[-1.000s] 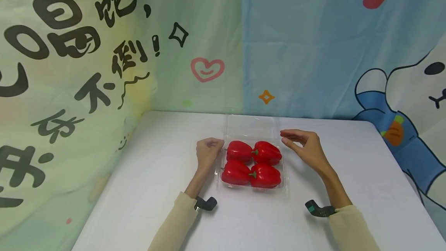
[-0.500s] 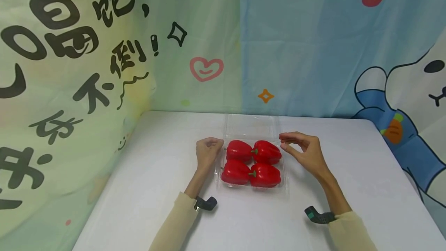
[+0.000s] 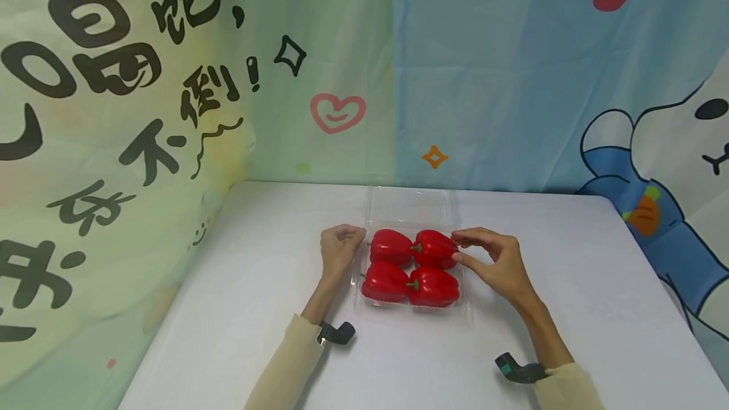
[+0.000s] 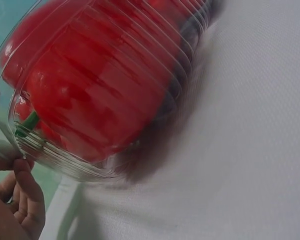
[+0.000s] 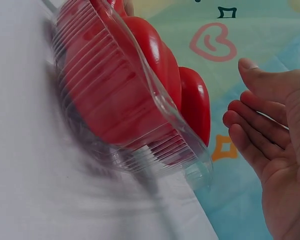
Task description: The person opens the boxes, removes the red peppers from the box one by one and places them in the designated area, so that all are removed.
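1. Left hand (image 3: 340, 247) — fingers curled, forearm slanting inward — pinches the clear box (image 3: 411, 209) at its edge.
2. Right hand (image 3: 495, 258), holding nothing, arches beside the far right pepper (image 3: 435, 249), thumb and fingers apart.
3. Four peppers fill the open box, on the surface (image 3: 228, 334).

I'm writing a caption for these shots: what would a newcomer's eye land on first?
Most likely the four glossy red bell peppers, paired in two rows in an open clear plastic clamshell on the white table. Next, perhaps, the left hand pinching its edge and the right hand beside the back-right pepper. Behind, bold black lettering fills the left of the pastel backdrop.
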